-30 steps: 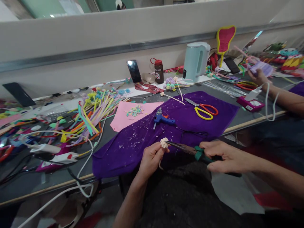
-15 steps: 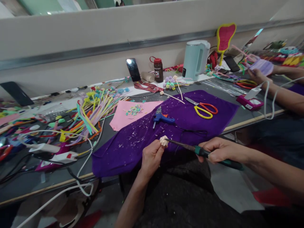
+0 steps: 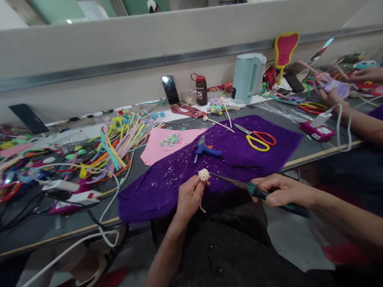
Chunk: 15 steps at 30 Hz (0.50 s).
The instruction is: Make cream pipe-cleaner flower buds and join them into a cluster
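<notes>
1. Purple cloth [image 3: 230, 143] covers part of the dark bench [image 3: 32, 233]
2. Left hand [image 3: 189, 197] pinches the cream pompom [image 3: 204, 175] at its fingertips
3. Right hand [image 3: 279, 192] grips pliers [image 3: 241, 184], tips just beside the pompom
4. Brace it firmly, nip lightly

A dark bottle [image 3: 201, 91] with a red lid [image 3: 200, 78] stands at twelve o'clock on the desk [image 3: 32, 233], a phone [image 3: 170, 90] leaning at eleven. The pale blue kettle [image 3: 243, 77] stands at one o'clock, a yellow-edged pink paddle [image 3: 286, 48] at two, and a magenta power block [image 3: 317, 132] at three.
</notes>
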Each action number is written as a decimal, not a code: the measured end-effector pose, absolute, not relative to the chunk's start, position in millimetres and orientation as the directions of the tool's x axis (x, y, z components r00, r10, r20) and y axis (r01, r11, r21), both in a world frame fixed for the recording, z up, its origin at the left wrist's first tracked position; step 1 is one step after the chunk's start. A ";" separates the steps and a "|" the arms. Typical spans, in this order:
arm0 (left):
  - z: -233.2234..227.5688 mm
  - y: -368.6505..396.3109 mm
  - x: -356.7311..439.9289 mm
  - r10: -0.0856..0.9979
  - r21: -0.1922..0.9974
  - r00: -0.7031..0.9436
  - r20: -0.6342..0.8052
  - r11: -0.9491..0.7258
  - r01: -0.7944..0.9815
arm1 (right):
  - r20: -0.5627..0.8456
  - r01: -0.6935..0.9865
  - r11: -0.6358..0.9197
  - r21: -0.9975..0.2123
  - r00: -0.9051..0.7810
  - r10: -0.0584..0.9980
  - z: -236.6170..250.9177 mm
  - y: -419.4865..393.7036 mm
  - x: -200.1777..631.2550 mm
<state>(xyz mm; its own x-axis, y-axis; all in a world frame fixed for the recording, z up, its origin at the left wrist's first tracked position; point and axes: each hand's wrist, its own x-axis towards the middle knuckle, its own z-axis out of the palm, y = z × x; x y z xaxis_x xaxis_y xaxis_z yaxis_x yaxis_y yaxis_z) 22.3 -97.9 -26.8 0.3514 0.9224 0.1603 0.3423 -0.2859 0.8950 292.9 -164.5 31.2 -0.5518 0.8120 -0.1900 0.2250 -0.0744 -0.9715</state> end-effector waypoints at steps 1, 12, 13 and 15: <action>-27.1 -98.1 21.8 0.929 0.919 0.345 0.135 -0.248 0.307 | -0.180 0.236 -0.056 -0.970 -0.549 0.816 32.9 -166.4 294.6; -20.5 -102.1 20.7 0.887 0.984 0.454 -0.091 0.149 -0.095 | -0.126 0.220 -0.008 -0.976 -0.526 0.841 31.6 -178.8 299.5; -19.5 -102.1 19.2 0.874 0.973 0.472 -0.112 0.194 -0.128 | -0.127 0.221 -0.011 -0.975 -0.516 0.847 32.1 -178.9 297.9; -17.7 -101.9 16.2 0.854 0.946 0.500 -0.147 0.269 -0.180 | -0.129 0.227 -0.015 -0.974 -0.500 0.856 34.1 -179.4 294.5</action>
<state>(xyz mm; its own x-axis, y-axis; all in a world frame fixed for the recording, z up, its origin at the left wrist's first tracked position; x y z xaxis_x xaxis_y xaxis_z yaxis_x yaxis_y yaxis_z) 16.2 -101.9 -17.7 0.4995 0.8537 -0.1474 -0.1801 0.2687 0.9462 294.5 -179.4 34.1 -0.4999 0.8563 -0.1294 0.2270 -0.0146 -0.9738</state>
